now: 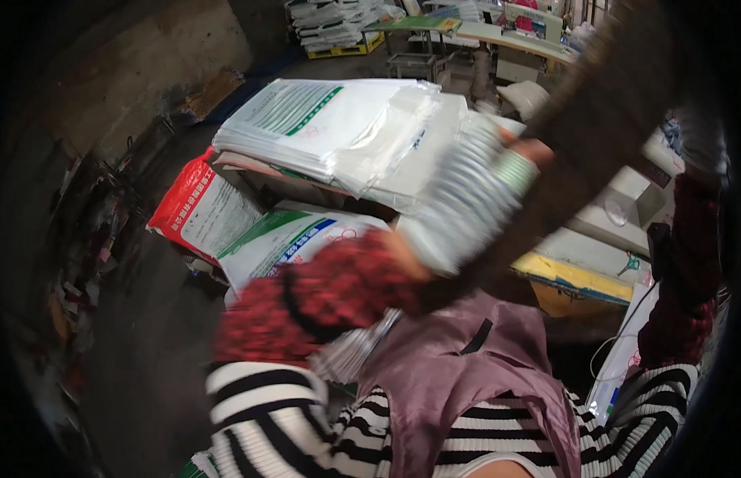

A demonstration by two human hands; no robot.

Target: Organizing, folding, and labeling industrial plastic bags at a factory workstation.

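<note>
The left hand (pixel 466 191), in a pale striped glove (pixel 442 235), is out in front of the body. It is blurry. Its fingertips are at the edge of a long dark brown thing (pixel 601 119). I can't tell what that thing is, or if the fingers are clamped on it or just beside it. The brown thing's long side slants from the top right down toward the apron (pixel 498 334).

The pile of white sacks (pixel 306 119) is ahead of the left hand and off to its left. The pile's long side runs left to right, and its right end is by the glove. The left hand is much nearer to the pile. The right hand (pixel 703 139) is far over at the right edge, too blurry to tell if its fingers are apart or together.
</note>
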